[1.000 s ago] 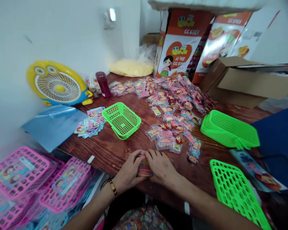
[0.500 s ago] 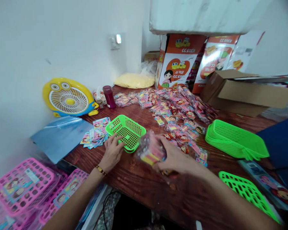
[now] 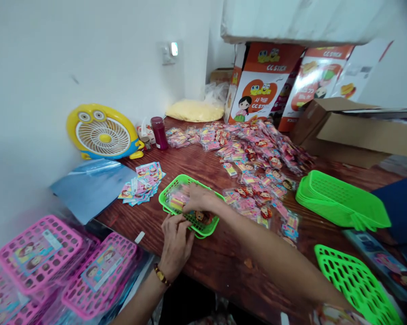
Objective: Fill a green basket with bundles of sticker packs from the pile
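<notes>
At both hands (image 3: 175,239), grip unclear, green basket (image 3: 208,229) lengthwise far left to near right.

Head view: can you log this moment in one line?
left hand: at near side of green basket | right hand: inside basket, at bagged packets | loose packets: spread on table
</notes>
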The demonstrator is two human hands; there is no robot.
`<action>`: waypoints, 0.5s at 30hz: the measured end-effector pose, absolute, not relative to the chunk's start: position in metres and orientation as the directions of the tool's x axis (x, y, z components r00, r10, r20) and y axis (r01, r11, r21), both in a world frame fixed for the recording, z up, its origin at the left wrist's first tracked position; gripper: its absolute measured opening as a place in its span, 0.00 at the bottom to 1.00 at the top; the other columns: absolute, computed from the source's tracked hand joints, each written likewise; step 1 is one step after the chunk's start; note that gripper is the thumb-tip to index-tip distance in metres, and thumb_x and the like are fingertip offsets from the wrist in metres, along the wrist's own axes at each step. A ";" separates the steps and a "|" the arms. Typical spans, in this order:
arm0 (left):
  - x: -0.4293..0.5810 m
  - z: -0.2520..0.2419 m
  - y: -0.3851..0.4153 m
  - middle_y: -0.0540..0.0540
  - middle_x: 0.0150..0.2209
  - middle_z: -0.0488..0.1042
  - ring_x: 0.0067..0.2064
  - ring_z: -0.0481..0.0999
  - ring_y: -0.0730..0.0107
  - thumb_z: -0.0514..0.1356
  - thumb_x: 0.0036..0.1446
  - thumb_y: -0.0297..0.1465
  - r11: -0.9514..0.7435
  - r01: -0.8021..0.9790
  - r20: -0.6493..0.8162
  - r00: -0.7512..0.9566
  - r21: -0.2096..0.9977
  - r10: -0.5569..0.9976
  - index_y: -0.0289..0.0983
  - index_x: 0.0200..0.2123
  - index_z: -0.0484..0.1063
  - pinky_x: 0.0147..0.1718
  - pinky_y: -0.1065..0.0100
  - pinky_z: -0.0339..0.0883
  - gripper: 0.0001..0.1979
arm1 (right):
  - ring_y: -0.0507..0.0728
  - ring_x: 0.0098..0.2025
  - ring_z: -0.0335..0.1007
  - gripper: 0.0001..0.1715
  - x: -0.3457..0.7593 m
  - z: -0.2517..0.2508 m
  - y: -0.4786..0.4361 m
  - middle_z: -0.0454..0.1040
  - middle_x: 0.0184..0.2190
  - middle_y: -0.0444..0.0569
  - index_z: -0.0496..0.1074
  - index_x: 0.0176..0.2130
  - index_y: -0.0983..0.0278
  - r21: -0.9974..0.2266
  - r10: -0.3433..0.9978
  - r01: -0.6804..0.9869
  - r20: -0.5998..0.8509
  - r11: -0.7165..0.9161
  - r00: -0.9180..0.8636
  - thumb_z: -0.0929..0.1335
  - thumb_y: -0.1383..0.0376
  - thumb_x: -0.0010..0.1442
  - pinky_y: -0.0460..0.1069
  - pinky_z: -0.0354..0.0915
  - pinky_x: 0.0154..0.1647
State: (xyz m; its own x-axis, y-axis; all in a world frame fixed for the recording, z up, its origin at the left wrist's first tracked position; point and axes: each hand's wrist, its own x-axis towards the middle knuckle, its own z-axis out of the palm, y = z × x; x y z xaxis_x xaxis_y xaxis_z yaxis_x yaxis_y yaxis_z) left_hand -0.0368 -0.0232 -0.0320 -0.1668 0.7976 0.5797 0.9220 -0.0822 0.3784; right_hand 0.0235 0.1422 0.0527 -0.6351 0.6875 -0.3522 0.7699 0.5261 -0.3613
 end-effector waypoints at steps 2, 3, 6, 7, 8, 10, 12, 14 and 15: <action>-0.037 -0.032 -0.021 0.41 0.47 0.65 0.52 0.65 0.56 0.57 0.60 0.26 -0.083 0.923 0.567 -0.159 0.377 0.808 0.40 0.44 0.65 0.52 0.47 0.63 0.09 | 0.69 0.53 0.69 0.49 0.021 0.042 0.136 0.71 0.53 0.60 0.62 0.56 0.64 -0.326 0.716 0.782 -0.320 0.532 -0.621 0.74 0.47 0.39 0.59 0.66 0.49; -0.037 -0.032 -0.021 0.41 0.47 0.66 0.52 0.66 0.56 0.57 0.60 0.26 -0.083 0.921 0.561 -0.159 0.381 0.812 0.40 0.44 0.66 0.52 0.47 0.62 0.09 | 0.69 0.54 0.68 0.49 0.019 0.035 0.133 0.70 0.53 0.61 0.62 0.56 0.63 -0.323 0.723 0.786 -0.315 0.527 -0.615 0.74 0.47 0.40 0.59 0.66 0.49; -0.038 -0.032 -0.020 0.41 0.47 0.68 0.51 0.66 0.56 0.57 0.60 0.27 -0.074 0.919 0.544 -0.163 0.387 0.823 0.40 0.44 0.67 0.53 0.46 0.61 0.08 | 0.69 0.56 0.65 0.46 0.014 0.017 0.124 0.68 0.55 0.63 0.62 0.57 0.64 -0.304 0.767 0.809 -0.273 0.504 -0.581 0.74 0.48 0.45 0.61 0.63 0.52; -0.039 -0.032 -0.020 0.41 0.47 0.68 0.51 0.66 0.56 0.57 0.60 0.27 -0.071 0.921 0.540 -0.161 0.383 0.826 0.40 0.43 0.67 0.53 0.46 0.60 0.08 | 0.70 0.57 0.64 0.47 0.013 0.013 0.121 0.66 0.56 0.64 0.60 0.59 0.65 -0.295 0.781 0.813 -0.248 0.502 -0.573 0.74 0.49 0.46 0.62 0.61 0.54; -0.039 -0.032 -0.021 0.41 0.47 0.68 0.50 0.66 0.56 0.57 0.60 0.28 -0.068 0.924 0.535 -0.157 0.375 0.830 0.40 0.43 0.67 0.53 0.46 0.60 0.07 | 0.70 0.59 0.61 0.49 0.013 0.011 0.119 0.64 0.58 0.65 0.59 0.60 0.66 -0.292 0.786 0.812 -0.232 0.505 -0.573 0.74 0.50 0.46 0.63 0.60 0.55; -0.039 -0.031 -0.021 0.41 0.47 0.69 0.50 0.66 0.56 0.58 0.60 0.28 -0.063 0.929 0.531 -0.152 0.364 0.834 0.40 0.43 0.68 0.52 0.47 0.60 0.07 | 0.71 0.62 0.55 0.53 0.017 0.014 0.117 0.57 0.63 0.66 0.56 0.63 0.66 -0.316 0.760 0.783 -0.225 0.536 -0.610 0.74 0.48 0.46 0.65 0.56 0.57; -0.039 -0.030 -0.021 0.41 0.47 0.68 0.50 0.66 0.55 0.57 0.61 0.28 -0.060 0.930 0.529 -0.152 0.362 0.835 0.40 0.43 0.67 0.52 0.48 0.60 0.07 | 0.72 0.65 0.49 0.53 0.025 0.025 0.118 0.50 0.66 0.64 0.54 0.64 0.64 -0.347 0.714 0.731 -0.203 0.588 -0.671 0.73 0.48 0.48 0.67 0.53 0.59; -0.038 -0.030 -0.020 0.41 0.47 0.68 0.50 0.65 0.55 0.57 0.61 0.28 -0.055 0.928 0.533 -0.162 0.368 0.830 0.40 0.43 0.67 0.52 0.48 0.61 0.07 | 0.69 0.65 0.49 0.45 0.035 0.036 0.119 0.51 0.67 0.60 0.56 0.64 0.62 -0.352 0.669 0.666 -0.133 0.658 -0.732 0.71 0.52 0.53 0.65 0.52 0.60; -0.038 -0.031 -0.020 0.41 0.47 0.68 0.51 0.65 0.55 0.57 0.61 0.28 -0.052 0.927 0.534 -0.168 0.373 0.828 0.40 0.43 0.67 0.52 0.49 0.61 0.07 | 0.68 0.65 0.50 0.40 0.039 0.039 0.120 0.53 0.66 0.58 0.57 0.63 0.61 -0.341 0.648 0.637 -0.095 0.691 -0.755 0.69 0.54 0.55 0.64 0.52 0.61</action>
